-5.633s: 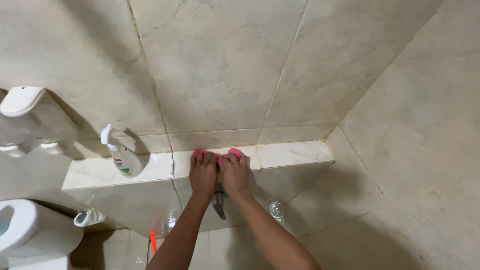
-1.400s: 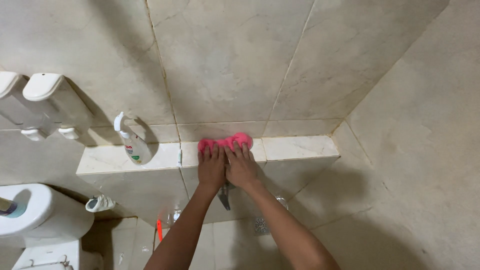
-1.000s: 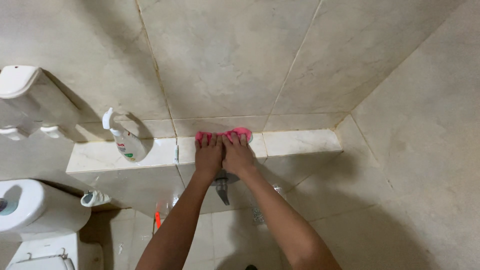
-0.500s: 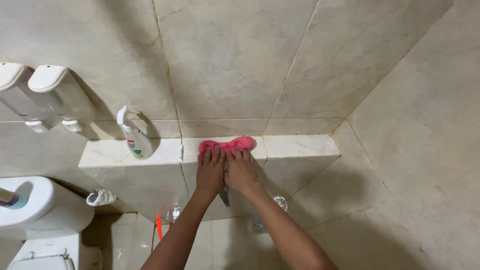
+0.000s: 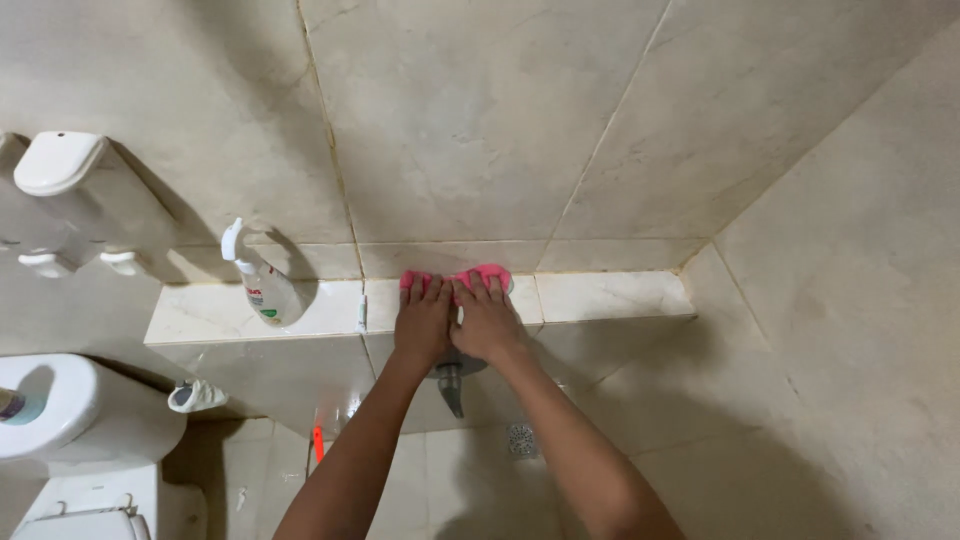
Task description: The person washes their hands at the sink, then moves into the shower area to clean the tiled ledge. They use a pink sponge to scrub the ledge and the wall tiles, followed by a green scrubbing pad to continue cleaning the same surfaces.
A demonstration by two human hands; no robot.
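Both my hands press flat on a pink cloth (image 5: pixel 485 274) lying on a cream marble ledge (image 5: pixel 600 296) along the tiled wall. My left hand (image 5: pixel 423 322) covers the cloth's left part and my right hand (image 5: pixel 487 322) covers its right part; the two hands touch side by side. Only the cloth's far edge shows past my fingertips. A metal tap handle (image 5: pixel 450 380) sticks out of the ledge's front face just under my wrists.
A white spray bottle (image 5: pixel 262 288) stands on the ledge to the left. Two wall dispensers (image 5: pixel 58 200) hang further left. A white toilet cistern (image 5: pixel 70 410) sits at lower left. A floor drain (image 5: pixel 520 438) lies below. The side wall closes in on the right.
My hands and the pink cloth have slid back and forth a short way along the ledge, staying near its middle. The view has shifted slightly with my head.
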